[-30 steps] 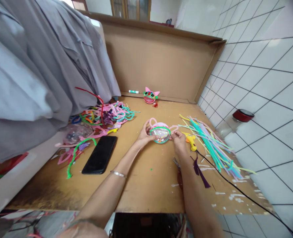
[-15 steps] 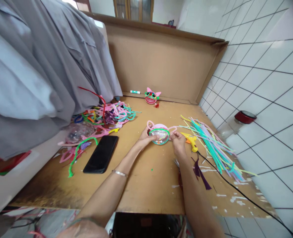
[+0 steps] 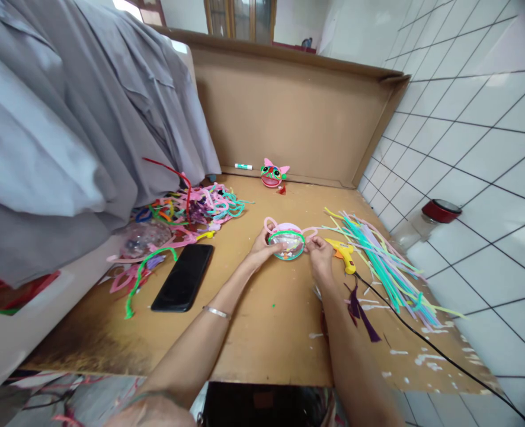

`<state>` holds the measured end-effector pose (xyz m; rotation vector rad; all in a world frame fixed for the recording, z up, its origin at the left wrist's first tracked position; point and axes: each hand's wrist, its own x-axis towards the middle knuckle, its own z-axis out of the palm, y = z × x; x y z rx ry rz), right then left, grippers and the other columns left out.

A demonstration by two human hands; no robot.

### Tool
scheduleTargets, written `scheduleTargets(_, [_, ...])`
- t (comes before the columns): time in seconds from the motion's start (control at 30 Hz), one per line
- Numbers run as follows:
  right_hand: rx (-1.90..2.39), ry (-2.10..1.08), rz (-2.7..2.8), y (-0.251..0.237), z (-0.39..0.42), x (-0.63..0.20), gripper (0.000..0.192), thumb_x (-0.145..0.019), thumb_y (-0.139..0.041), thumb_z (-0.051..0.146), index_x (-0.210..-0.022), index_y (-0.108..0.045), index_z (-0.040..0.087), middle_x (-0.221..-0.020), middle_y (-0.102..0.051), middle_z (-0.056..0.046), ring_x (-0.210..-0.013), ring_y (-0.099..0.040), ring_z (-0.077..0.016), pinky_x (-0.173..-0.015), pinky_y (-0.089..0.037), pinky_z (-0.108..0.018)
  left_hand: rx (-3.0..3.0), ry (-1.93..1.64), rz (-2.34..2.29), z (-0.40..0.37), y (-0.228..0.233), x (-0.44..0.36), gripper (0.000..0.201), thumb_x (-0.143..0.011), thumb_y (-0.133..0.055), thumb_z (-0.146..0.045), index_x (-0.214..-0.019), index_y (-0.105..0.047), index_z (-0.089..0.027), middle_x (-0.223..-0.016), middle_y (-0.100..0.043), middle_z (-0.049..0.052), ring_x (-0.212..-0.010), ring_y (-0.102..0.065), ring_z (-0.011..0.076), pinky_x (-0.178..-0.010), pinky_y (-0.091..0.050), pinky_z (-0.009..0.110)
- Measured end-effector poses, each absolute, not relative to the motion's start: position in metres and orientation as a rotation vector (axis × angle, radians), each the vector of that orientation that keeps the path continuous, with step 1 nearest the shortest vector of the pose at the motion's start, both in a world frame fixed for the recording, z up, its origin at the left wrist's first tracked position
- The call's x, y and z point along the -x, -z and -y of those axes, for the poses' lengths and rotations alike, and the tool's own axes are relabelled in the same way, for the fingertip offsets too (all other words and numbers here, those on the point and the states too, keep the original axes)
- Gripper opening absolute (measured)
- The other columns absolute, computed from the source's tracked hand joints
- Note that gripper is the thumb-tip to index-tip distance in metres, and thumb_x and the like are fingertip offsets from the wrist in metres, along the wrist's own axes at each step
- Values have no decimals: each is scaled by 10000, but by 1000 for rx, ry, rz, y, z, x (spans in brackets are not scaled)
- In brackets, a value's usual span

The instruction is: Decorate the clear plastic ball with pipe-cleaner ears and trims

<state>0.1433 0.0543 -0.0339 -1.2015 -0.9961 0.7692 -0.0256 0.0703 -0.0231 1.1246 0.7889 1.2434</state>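
A clear round plastic craft piece (image 3: 288,242), edged with green and pink pipe cleaner and with a pink loop on each side, is held above the middle of the table. My left hand (image 3: 262,248) grips its left side, the thumb lying across its front. At its right edge, below the right pink loop, the fingers of my right hand (image 3: 319,252) are pinched together; what is between them is too small to make out. Just right of that hand lies a yellow hot glue gun (image 3: 345,255) with a black cord.
Many pipe cleaners (image 3: 382,261) lie on the right, by a red-lidded jar (image 3: 435,216). A black phone (image 3: 182,277) and a heap of craft scraps (image 3: 200,207) are on the left. A finished animal face (image 3: 272,173) and a glue stick (image 3: 243,166) stand behind.
Almost nothing differs. The whole view has shifted very slightly; both hands keep the same hold at the craft piece.
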Motion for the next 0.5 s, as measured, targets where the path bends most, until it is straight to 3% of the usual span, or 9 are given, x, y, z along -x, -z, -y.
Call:
scheduleTargets(0.17, [1224, -730, 1061, 28, -51, -140, 234, -634, -602, 411, -579, -519, 199, -559, -486, 36, -562, -429, -120, -559, -371, -251, -1070, -1223, -802, -73, 27, 29, 830, -475, -879, -271, -1226, -540, -176, -1137, -654, 80, -1076, -595, 275, -973, -462, 402])
scheduleTargets(0.5, [1200, -833, 1072, 17, -47, -136, 245, -607, -643, 411, -561, -551, 188, -573, -510, 24, -573, -465, -120, -581, -418, -250, -891, -1209, -745, -77, 36, 40, 750, -462, -846, -188, -1156, -563, -206, -1267, -568, 76, -1211, -513, 281, -1083, -359, 419])
